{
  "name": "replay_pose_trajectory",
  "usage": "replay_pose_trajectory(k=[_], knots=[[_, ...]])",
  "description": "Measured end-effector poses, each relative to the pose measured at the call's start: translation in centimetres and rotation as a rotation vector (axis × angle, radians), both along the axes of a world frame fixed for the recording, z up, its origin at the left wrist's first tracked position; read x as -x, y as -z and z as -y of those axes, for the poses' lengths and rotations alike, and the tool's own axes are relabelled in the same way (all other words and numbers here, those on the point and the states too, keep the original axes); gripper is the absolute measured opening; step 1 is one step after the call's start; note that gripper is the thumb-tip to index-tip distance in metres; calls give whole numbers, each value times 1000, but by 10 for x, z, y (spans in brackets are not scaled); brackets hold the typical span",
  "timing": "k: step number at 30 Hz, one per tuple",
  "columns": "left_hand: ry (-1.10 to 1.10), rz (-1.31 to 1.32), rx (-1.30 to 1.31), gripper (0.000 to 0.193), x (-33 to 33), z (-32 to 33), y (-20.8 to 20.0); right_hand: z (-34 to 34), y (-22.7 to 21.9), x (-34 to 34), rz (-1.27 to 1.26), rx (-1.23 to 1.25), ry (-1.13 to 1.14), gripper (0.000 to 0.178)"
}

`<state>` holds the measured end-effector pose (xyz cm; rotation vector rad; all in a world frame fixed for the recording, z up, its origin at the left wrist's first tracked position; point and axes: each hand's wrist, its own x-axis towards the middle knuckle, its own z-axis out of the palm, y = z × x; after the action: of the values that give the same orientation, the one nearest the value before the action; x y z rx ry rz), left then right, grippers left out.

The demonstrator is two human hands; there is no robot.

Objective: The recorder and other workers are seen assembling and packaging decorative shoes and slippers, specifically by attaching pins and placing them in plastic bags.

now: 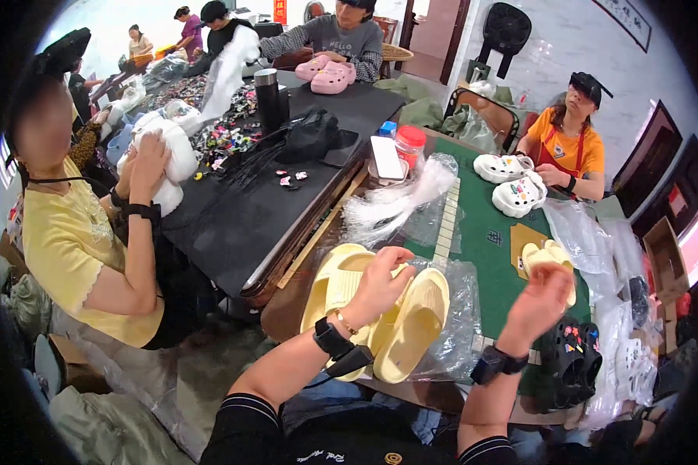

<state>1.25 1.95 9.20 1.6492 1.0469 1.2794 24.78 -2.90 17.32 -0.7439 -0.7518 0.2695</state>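
Note:
Several pale yellow slide slippers [413, 325] lie close together at the table's near edge, partly on clear plastic. My left hand [376, 288] is above them, fingers loosely bent and apart, with nothing visible in them. It hides part of the slippers; I cannot tell whether it touches them. My right hand [533, 304] is raised to the right, fingers stretched upward and nothing seen in it. Just beyond it, a smaller yellow pair of slippers [549, 254] rests near a tan card [526, 242], partly covered by the hand.
White thin strips [402, 200] lie bundled beyond the slippers, near a phone [386, 159] and a red-lidded jar [410, 141]. Black decorated clogs [570, 360] sit at right. Across the green table [473, 221], a person handles white clogs [520, 194]. Another stands left.

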Motion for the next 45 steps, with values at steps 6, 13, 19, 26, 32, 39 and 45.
replay_pose_trajectory(k=[6, 13, 19, 26, 32, 39, 45], knots=[[36, 293, 76, 14, 6, -3, -6, 78, -28, -12, 272, -90, 89, 7], [-241, 238, 7, 16, 59, 23, -1, 64, 45, 45, 1086, 1165, -536, 51], [-366, 290, 165, 28, 89, 54, 49, 47, 86, 85, 1061, 1039, -516, 67], [-90, 510, 289, 45, 69, 68, 71, 33, 80, 114, 1052, 1107, -448, 65], [-60, 447, 214, 61, 67, 66, 77, 21, 104, 109, 933, 878, -214, 25], [-111, 411, 306, 57, 69, 67, 83, 21, 70, 50, 854, 835, -25, 19], [-141, 408, 335, 45, 72, 68, 88, -19, 36, -62, 1009, 875, 390, 16]])
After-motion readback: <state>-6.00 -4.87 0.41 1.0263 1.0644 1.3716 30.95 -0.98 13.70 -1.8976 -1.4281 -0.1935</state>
